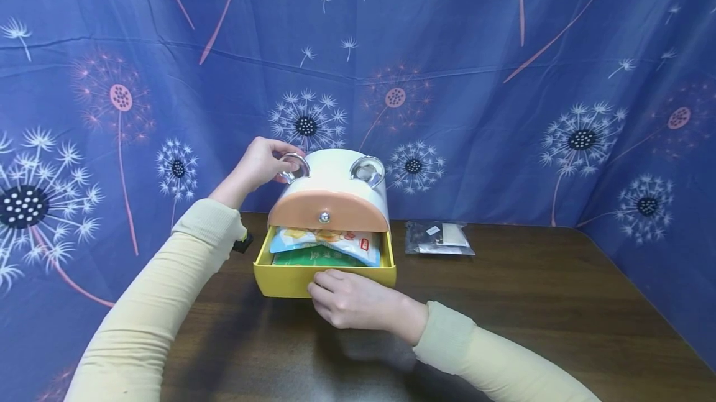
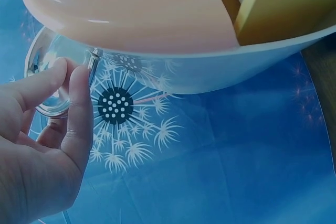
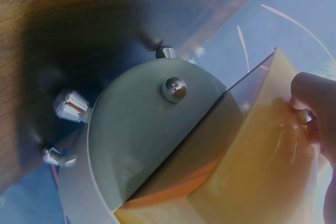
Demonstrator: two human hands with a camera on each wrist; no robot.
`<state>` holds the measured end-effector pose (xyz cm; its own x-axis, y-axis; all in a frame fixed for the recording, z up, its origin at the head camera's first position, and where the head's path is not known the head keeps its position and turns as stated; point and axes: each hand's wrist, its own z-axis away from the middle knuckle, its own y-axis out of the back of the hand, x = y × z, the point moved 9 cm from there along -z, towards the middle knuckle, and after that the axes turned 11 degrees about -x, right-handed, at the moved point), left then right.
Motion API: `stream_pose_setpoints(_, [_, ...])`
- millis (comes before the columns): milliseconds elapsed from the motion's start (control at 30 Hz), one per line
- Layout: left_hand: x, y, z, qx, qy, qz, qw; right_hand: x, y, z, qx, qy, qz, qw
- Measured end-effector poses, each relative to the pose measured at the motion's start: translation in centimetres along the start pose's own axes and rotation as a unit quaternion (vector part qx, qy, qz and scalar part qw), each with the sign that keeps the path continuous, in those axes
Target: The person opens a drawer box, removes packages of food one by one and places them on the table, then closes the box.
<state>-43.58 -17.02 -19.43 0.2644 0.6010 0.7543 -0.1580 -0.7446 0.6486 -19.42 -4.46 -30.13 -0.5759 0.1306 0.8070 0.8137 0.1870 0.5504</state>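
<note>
A small rounded white box (image 1: 335, 166) with drawers stands on the table. Its top drawer front is orange (image 1: 302, 208), with a silver knob. Below it a yellow drawer (image 1: 279, 279) is pulled out, holding a blue-and-white packet (image 1: 293, 239) above a green packet (image 1: 319, 257). My left hand (image 1: 260, 163) pinches the shiny ear-shaped ring (image 2: 39, 59) on the box's left side, thumb and fingers round its edge. My right hand (image 1: 349, 302) holds the small metal knob (image 3: 303, 116) on the yellow drawer's front. A grey-green lower drawer front (image 3: 142, 129) appears in the right wrist view.
A flat clear plastic bag (image 1: 436, 238) lies on the wooden table (image 1: 531, 302) right of the box. Some small black object (image 1: 243, 242) sits beside my left sleeve. Blue dandelion-patterned cloth (image 1: 475, 110) hangs behind. Silver feet (image 3: 72, 106) support the box.
</note>
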Motion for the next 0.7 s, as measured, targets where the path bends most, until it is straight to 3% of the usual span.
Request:
stream_pose_setpoints(467, [0.0,-0.1,0.0,0.003,0.004,-0.005,1.0000,-0.5,0.8,0.0,0.007,0.005,0.001,1.000])
stream_pose_setpoints(700, [0.0,-0.1,0.1,0.003,0.001,-0.003,1.0000,-1.2,-0.8,0.3,0.007,0.005,-0.008,1.000])
